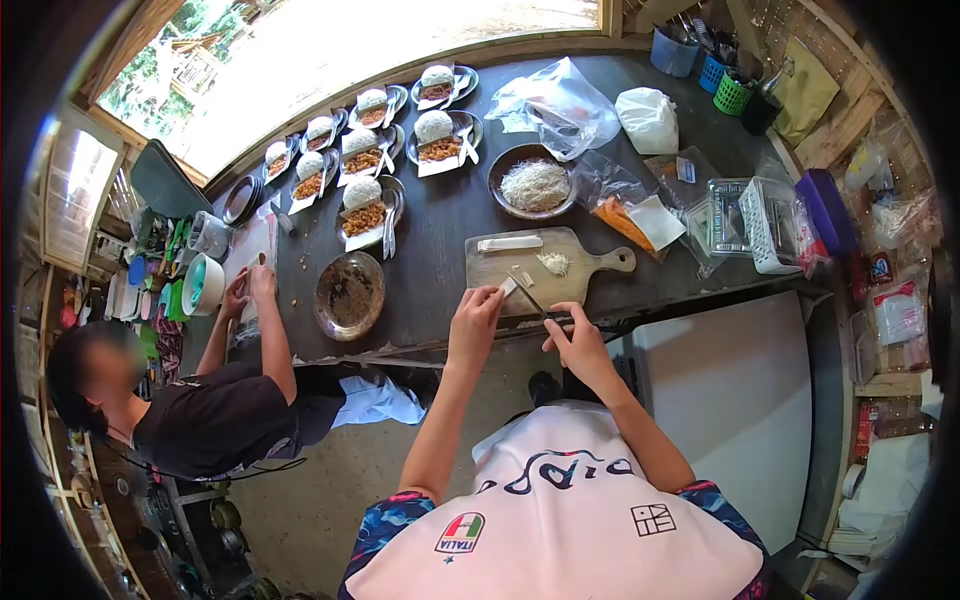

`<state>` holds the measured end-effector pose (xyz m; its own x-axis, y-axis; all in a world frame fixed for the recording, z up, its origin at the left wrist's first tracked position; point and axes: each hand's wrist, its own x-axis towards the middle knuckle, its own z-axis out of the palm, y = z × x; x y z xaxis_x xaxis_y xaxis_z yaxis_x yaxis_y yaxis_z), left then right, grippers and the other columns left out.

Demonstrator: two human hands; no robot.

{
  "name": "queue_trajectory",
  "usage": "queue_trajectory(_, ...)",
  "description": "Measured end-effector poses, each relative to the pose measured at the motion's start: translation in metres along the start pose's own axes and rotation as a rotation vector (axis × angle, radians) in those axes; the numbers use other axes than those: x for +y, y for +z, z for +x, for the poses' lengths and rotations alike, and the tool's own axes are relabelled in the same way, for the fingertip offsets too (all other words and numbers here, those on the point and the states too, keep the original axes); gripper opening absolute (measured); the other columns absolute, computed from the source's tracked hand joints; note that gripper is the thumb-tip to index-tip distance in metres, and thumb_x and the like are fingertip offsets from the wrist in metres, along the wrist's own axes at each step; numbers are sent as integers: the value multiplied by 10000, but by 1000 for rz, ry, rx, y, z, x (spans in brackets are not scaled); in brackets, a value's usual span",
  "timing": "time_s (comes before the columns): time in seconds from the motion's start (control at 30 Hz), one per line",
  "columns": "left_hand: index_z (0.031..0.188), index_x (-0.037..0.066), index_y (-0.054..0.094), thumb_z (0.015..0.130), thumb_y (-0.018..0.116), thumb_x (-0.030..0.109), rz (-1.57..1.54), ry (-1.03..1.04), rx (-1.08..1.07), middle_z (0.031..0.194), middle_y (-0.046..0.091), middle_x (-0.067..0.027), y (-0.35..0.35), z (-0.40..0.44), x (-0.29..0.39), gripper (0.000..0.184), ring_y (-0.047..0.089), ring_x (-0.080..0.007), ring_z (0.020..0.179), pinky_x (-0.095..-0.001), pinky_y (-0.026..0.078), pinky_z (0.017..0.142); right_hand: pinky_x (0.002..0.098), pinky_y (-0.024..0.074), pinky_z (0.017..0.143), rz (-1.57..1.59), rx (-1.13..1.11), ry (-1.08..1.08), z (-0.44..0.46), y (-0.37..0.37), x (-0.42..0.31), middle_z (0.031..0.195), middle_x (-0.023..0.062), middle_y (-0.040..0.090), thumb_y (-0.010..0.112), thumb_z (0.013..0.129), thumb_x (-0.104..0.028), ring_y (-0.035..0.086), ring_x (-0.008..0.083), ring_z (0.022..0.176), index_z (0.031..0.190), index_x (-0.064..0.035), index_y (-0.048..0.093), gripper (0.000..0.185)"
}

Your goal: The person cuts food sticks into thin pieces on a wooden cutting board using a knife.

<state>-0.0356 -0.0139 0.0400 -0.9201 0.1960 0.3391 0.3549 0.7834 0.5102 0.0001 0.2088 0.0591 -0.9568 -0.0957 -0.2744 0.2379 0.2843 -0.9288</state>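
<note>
My left hand (476,318) pinches a small white piece (508,287) at the near edge of a wooden cutting board (575,285). In my right hand (578,348) is a knife (528,296), its blade slanting toward that piece. A few pale scraps (522,277) lie just beyond the blade. Farther back on the board rest a long white strip (510,243) and a small heap of white shreds (552,263). Behind the board, a dark bowl (495,178) holds a larger mound of white shreds (535,186).
Several plates with rice (362,193) and spoons line the table's back left. An empty brown plate (349,296) sits left of the board. Plastic bags (560,105) and clear containers (728,215) stand behind and right. A co-worker (215,415) works at the left.
</note>
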Motion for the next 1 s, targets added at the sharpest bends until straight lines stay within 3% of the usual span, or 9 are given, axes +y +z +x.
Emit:
queue_trajectory(0.07, 1166, 16, 737, 947, 706, 42, 11, -8, 14, 1160, 702, -82, -5, -1, -6, 223, 654, -294, 1066, -424, 568, 908, 289, 454, 489, -2, 15, 10, 5, 0, 7, 746, 55, 753, 643, 1063, -260, 567, 117, 476, 1270, -57, 550, 306)
queue_trajectory(0.17, 1151, 18, 747, 944, 702, 24, -3, -17, 54, 1162, 700, -83, -5, -7, -12, 211, 654, -295, 1062, -425, 569, 906, 398, 547, 701, -93, 110, 11, 12, -4, 24, 748, 84, 763, 628, 1062, -323, 745, 272, 712, 1238, -77, 554, 311)
queue_trajectory(0.3, 1150, 21, 754, 934, 703, -5, -49, -36, 48, 1166, 695, -88, -2, -8, -8, 224, 654, -291, 1053, -422, 571, 904, 387, 539, 651, -34, -5, -1, 16, 10, 13, 734, 79, 755, 633, 1060, -316, 723, 250, 644, 1224, -79, 533, 305)
queue_trajectory(0.33, 1154, 22, 754, 931, 703, -12, -59, -38, 39, 1167, 694, -89, -1, -8, -7, 231, 653, -289, 1051, -421, 571, 903, 369, 521, 589, 44, -57, 46, 18, 14, 4, 727, 72, 748, 643, 1056, -306, 682, 216, 564, 1203, -82, 531, 290)
queue_trajectory(0.57, 1177, 27, 749, 928, 694, -32, -66, -20, 11, 1180, 682, -88, 7, -6, -1, 261, 652, -289, 1062, -424, 563, 917, 354, 498, 539, 35, 155, 35, 19, 5, 25, 720, 67, 735, 640, 1061, -293, 638, 194, 505, 1217, -68, 499, 308)
queue_trajectory(0.7, 1222, 34, 732, 935, 691, -16, -25, 4, 44, 1196, 677, -94, 14, 0, 15, 294, 645, -299, 1065, -433, 554, 928, 365, 520, 598, -27, 77, 31, 4, -2, 11, 731, 80, 740, 639, 1062, -306, 693, 231, 582, 1220, -62, 497, 324)
queue_trajectory(0.9, 1230, 42, 729, 943, 706, 29, 35, 52, 37, 1178, 669, -102, 21, 7, 12, 288, 645, -302, 1034, -437, 553, 901, 394, 545, 703, -57, 139, -1, 5, -9, 20, 743, 92, 748, 652, 1053, -317, 752, 281, 735, 1212, -70, 520, 323)
queue_trajectory(1.0, 1218, 33, 727, 946, 693, 12, -9, 29, -15, 1168, 660, -98, 13, 5, 5, 275, 638, -300, 1030, -437, 548, 909, 382, 538, 708, -74, 110, 0, 2, -15, 19, 748, 91, 750, 662, 1048, -320, 742, 271, 714, 1214, -64, 526, 334)
